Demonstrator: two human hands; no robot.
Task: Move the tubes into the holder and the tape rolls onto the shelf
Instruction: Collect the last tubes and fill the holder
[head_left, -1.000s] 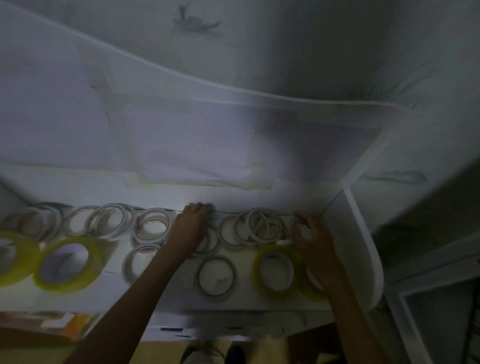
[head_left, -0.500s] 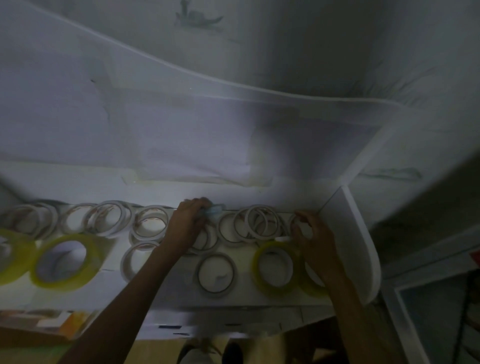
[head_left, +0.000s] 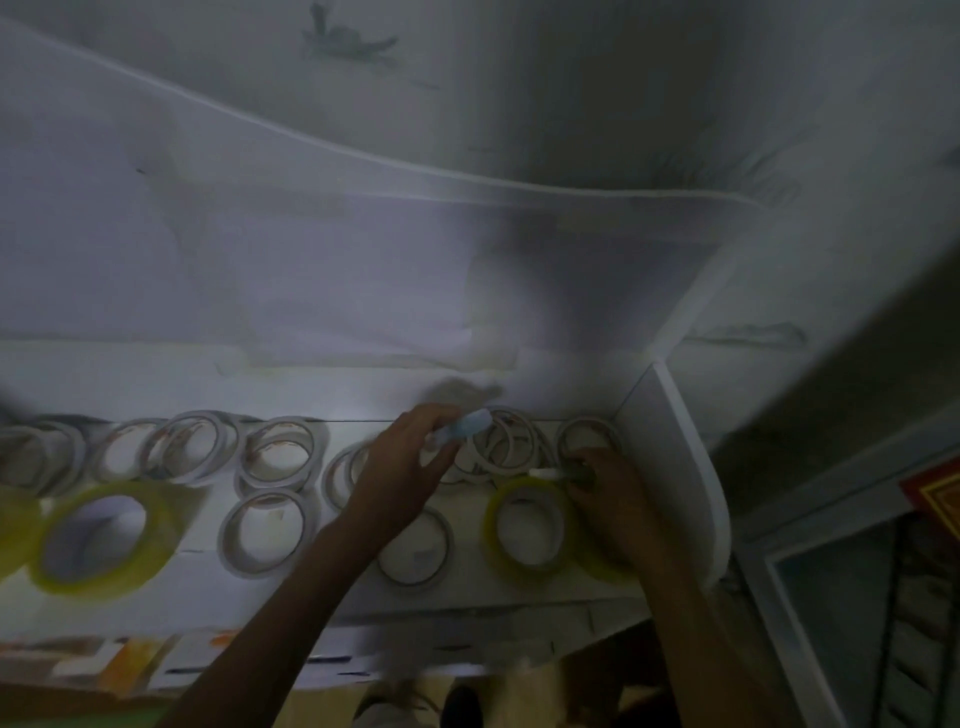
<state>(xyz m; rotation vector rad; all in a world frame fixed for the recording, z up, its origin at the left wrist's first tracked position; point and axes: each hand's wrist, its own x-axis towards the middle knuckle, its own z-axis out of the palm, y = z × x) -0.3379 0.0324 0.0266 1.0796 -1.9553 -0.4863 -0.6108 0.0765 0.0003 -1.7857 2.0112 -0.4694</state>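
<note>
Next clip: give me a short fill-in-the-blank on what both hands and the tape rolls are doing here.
1. The left hand holds a pale blue ____ in its fingers.
2. The big tape roll at the shelf's left end is ____ in colour.
3. The right hand rests near the shelf's ____ side wall.

Missing words: tube; yellow; right

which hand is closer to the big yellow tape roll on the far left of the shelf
Left. The left hand is mid-shelf, several white rolls to the right of that big yellow tape roll. The right hand is farther still, near the shelf's right end.
</note>
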